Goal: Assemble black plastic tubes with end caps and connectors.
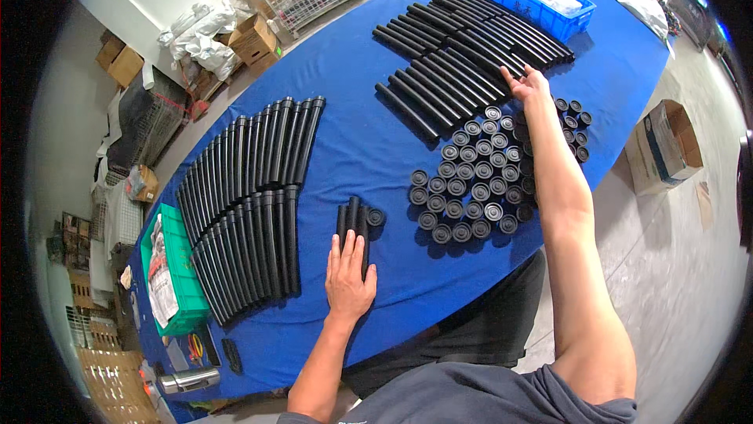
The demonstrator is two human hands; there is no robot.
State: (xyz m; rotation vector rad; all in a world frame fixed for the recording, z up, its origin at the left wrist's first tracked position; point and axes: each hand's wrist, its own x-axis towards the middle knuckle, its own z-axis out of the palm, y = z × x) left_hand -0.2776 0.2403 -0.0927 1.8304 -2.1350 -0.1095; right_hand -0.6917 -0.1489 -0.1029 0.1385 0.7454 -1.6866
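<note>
My left hand (350,283) lies palm down, fingers stretched out, over a few short black tubes (354,212) near the table's front edge. A round black cap (376,218) sits beside their far ends. Farther off to the right, my right hand (529,85) reaches with parted fingers to the near ends of the black tubes (439,83) laid out in rows; whether it presses on one cannot be made out. Just below that hand and forearm spreads a group of round black ribbed caps (474,171), partly hidden by the arm. Capped black tubes (243,196) lie in two rows at left.
A blue cloth (345,118) covers the table. At the far right stands a blue crate (541,2) with clear plastic; a green crate (180,283) is at left. Scissors (194,347) and a metallic cylinder (190,381) lie near left. A cardboard box (663,149) stands on the floor.
</note>
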